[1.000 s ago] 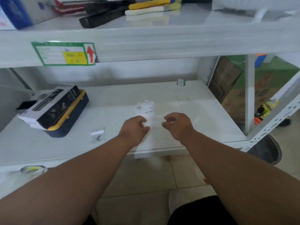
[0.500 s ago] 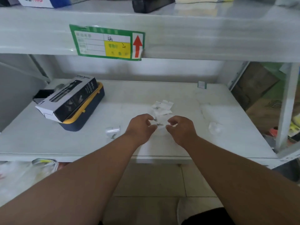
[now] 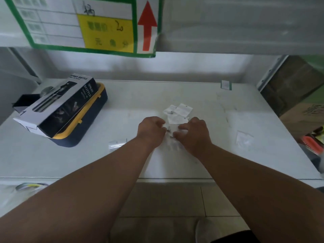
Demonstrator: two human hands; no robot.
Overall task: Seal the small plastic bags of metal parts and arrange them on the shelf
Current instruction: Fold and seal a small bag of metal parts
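My left hand (image 3: 151, 128) and my right hand (image 3: 193, 135) meet over the middle of the white shelf (image 3: 122, 163). Both pinch a small clear plastic bag (image 3: 170, 132) with dark metal parts, held between their fingertips just above the shelf. Right behind the hands lies a little pile of small white bags (image 3: 178, 112). Another clear bag (image 3: 117, 144) lies left of my left forearm. One more clear bag (image 3: 244, 139) lies to the right.
A spray bottle box (image 3: 57, 106) rests on a navy and yellow case (image 3: 84, 127) at the shelf's left. A green price label (image 3: 87, 25) hangs from the upper shelf edge. Cardboard boxes (image 3: 301, 109) stand at right. A small white tag (image 3: 225, 85) sits at the back.
The view has moved closer and down toward the shelf. My hands have stayed together on the small bag, shifting slightly toward the pile behind them.
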